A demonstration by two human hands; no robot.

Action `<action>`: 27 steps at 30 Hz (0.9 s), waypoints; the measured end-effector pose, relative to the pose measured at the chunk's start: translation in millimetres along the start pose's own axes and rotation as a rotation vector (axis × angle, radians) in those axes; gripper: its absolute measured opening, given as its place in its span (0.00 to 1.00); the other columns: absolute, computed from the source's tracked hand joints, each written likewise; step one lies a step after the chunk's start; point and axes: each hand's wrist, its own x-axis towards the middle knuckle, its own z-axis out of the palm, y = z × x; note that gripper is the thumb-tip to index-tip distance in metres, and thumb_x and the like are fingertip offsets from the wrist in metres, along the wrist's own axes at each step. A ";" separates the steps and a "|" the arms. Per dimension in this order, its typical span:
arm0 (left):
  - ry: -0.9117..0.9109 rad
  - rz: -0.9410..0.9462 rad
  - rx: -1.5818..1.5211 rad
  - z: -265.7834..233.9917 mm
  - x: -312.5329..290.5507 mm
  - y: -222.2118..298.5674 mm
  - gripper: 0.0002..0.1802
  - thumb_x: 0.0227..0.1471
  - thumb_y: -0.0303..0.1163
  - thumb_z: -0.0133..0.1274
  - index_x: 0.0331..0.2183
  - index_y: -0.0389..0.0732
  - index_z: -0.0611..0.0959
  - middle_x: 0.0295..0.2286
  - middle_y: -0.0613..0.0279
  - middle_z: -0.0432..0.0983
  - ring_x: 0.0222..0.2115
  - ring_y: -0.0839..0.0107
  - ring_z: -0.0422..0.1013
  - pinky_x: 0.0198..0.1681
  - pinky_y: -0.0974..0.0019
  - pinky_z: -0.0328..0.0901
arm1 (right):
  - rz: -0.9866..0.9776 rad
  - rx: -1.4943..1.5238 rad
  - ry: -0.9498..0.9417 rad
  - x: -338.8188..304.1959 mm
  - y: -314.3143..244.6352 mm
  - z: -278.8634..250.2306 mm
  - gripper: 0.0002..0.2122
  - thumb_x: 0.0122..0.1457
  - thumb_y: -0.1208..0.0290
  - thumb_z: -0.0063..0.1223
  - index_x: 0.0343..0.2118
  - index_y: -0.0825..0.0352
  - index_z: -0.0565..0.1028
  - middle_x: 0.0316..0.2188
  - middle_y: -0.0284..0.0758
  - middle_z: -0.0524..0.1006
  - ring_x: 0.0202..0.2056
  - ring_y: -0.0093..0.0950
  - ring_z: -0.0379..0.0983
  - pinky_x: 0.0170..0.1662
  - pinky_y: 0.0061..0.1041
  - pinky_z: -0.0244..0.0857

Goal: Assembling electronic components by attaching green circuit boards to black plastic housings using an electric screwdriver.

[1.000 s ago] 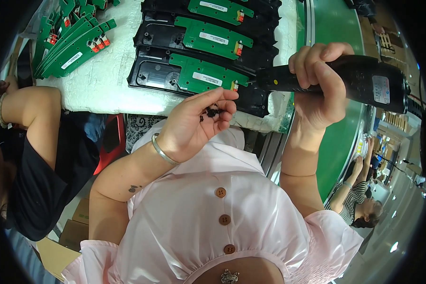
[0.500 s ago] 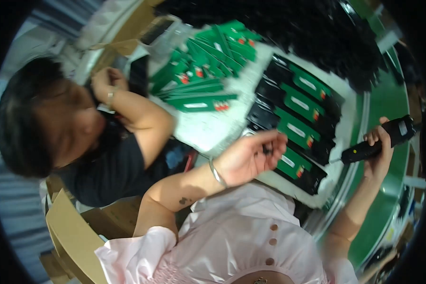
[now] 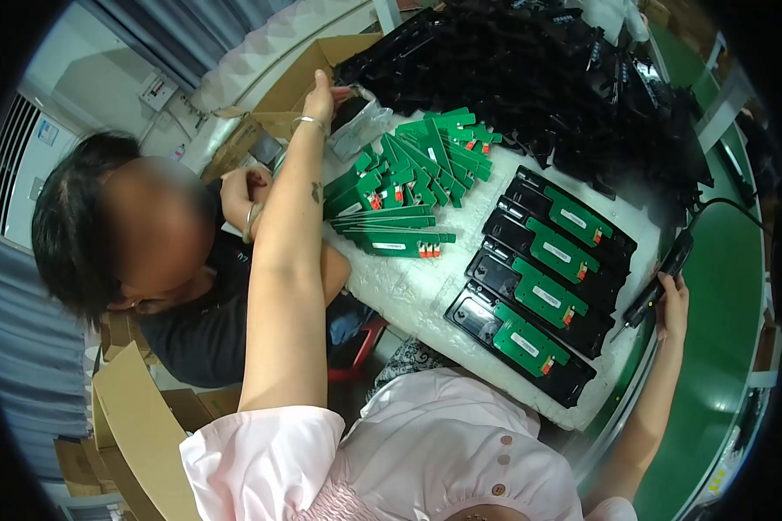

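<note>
My right hand (image 3: 671, 308) is wrapped round a black electric screwdriver (image 3: 671, 267) at the right edge of the foam-covered table, its bit pointing down and left. My left arm stretches far forward; my left hand (image 3: 320, 102) is above a clear plastic bag (image 3: 360, 130) beside an open carton (image 3: 308, 74). Its thumb points up, but the other fingers are partly hidden, and any contents are not visible. Between my arms lie several black plastic housings (image 3: 473, 313) in a slanted row, each carrying a green circuit board (image 3: 530, 346) with a red-and-white connector.
Loose green circuit boards (image 3: 425, 165) form a pile left of the housings. A large heap of black plastic parts (image 3: 530, 78) covers the far side. At left sits another person (image 3: 200, 339), one hand (image 3: 245, 193) near my forearm. A cable (image 3: 738, 207) trails from the screwdriver.
My left hand has moved from over the housings, where its fingers were curled round something small and dark, to the far left. My right hand has lowered the screwdriver toward the table edge.
</note>
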 end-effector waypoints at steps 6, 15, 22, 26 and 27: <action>-0.276 0.041 0.063 1.1 -24.2 7.5 0.43 0.46 0.64 0.11 0.45 0.50 0.71 0.41 0.60 0.64 0.42 0.72 0.54 0.49 0.68 0.42 | -0.311 -0.298 0.096 -4.9 20.8 -2.4 0.26 0.51 0.73 0.46 0.52 0.74 0.53 0.39 0.37 0.66 0.37 0.21 0.62 0.44 0.19 0.55; -0.117 0.349 0.069 21.3 -48.9 17.5 0.16 0.47 0.45 0.46 0.29 0.43 0.77 0.18 0.74 0.64 0.17 0.83 0.57 0.22 0.80 0.52 | -0.294 -0.289 0.176 -12.1 24.2 -3.0 0.28 0.47 0.78 0.48 0.52 0.77 0.53 0.34 0.36 0.69 0.32 0.20 0.65 0.37 0.16 0.59; -1.287 1.133 0.718 106.3 -283.4 -12.5 0.31 0.30 0.45 0.59 0.39 0.41 0.71 0.42 0.53 0.61 0.42 0.54 0.58 0.45 0.60 0.55 | -0.512 -0.996 0.210 -34.5 14.6 18.8 0.30 0.46 0.67 0.51 0.50 0.76 0.54 0.39 0.50 0.67 0.41 0.39 0.64 0.44 0.29 0.58; -1.537 1.095 0.870 115.3 -296.4 -42.5 0.33 0.32 0.47 0.56 0.42 0.42 0.69 0.41 0.50 0.62 0.41 0.55 0.60 0.42 0.61 0.58 | -0.643 -1.179 0.260 -59.8 8.4 26.4 0.28 0.45 0.68 0.51 0.49 0.73 0.56 0.42 0.51 0.65 0.43 0.43 0.63 0.46 0.31 0.56; -1.546 1.093 0.865 115.3 -295.3 -43.2 0.33 0.32 0.47 0.56 0.42 0.42 0.69 0.41 0.50 0.62 0.41 0.55 0.60 0.42 0.61 0.58 | -0.692 -1.152 0.199 -65.2 1.8 28.0 0.27 0.45 0.69 0.51 0.49 0.71 0.57 0.42 0.49 0.65 0.44 0.42 0.62 0.47 0.30 0.56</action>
